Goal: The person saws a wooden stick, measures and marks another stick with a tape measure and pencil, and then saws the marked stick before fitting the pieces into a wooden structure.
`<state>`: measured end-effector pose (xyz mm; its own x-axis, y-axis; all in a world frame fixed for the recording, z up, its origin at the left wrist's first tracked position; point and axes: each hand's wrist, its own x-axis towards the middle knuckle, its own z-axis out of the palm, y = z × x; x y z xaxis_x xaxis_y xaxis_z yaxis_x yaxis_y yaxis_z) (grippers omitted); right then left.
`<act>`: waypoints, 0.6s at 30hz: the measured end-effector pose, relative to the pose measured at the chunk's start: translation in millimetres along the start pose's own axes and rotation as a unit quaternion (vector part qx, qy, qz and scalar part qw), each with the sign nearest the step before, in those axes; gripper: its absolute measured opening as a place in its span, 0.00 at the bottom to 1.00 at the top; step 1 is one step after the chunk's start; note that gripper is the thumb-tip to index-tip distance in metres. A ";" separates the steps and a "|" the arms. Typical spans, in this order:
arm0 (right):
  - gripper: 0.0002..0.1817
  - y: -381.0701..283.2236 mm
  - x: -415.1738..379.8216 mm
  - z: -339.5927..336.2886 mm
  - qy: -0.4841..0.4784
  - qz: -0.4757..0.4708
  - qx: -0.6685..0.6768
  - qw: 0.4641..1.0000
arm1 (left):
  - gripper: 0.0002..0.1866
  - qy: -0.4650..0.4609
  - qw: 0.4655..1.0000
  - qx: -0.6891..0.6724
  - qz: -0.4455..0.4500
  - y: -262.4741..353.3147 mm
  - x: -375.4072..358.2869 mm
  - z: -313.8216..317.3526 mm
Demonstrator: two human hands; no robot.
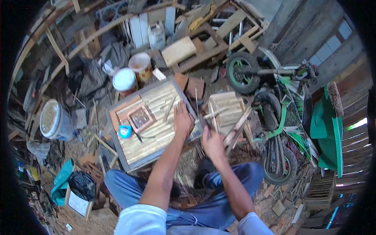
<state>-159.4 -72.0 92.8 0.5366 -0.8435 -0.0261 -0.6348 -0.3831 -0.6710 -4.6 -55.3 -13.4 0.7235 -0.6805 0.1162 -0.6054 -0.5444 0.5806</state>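
Note:
A panel of pale wooden strips in a grey frame lies in front of my crossed legs. My left hand lies on its right side, fingers stretched flat toward the frame's edge. Near those fingers a thin loose stick rests on the strips. Just off the panel's right edge, my right hand is closed round a dark narrow tool, whose kind I cannot tell. On the panel sit a small wooden box with small bits inside, a blue tape measure and a thin dark tool.
Cut wood strips lie to the right, near a green-and-black motorbike and a green wheelbarrow. White buckets stand behind the panel, another bucket at left. Scrap wood and shavings cover the ground.

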 end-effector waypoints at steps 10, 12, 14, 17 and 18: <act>0.26 48.4 -23.2 19.0 0.030 -0.044 0.134 0.990 | 0.33 0.070 0.996 -0.004 0.052 -2.0 11.5 -8.4; 0.28 45.1 -20.9 14.4 0.035 -0.036 0.144 0.988 | 0.26 0.143 0.986 -0.016 0.080 -2.2 11.1 -4.7; 0.25 35.4 -16.8 3.0 0.030 -0.020 0.140 0.990 | 0.19 0.130 0.986 -0.045 0.095 -4.3 9.4 -5.1; 0.24 41.6 -11.0 1.4 0.049 -0.038 0.128 0.990 | 0.10 0.126 0.978 -0.055 0.159 -1.9 -6.9 -25.1; 0.25 40.5 -14.0 1.4 0.059 -0.046 0.125 0.989 | 0.10 0.096 0.980 -0.042 0.169 -4.1 -14.1 -29.8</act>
<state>-191.8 -75.2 65.0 0.5068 -0.8536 0.1202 -0.4219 -0.3672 -0.8289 -2.4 -28.8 6.6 0.5403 -0.7062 0.4576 -0.7975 -0.2562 0.5463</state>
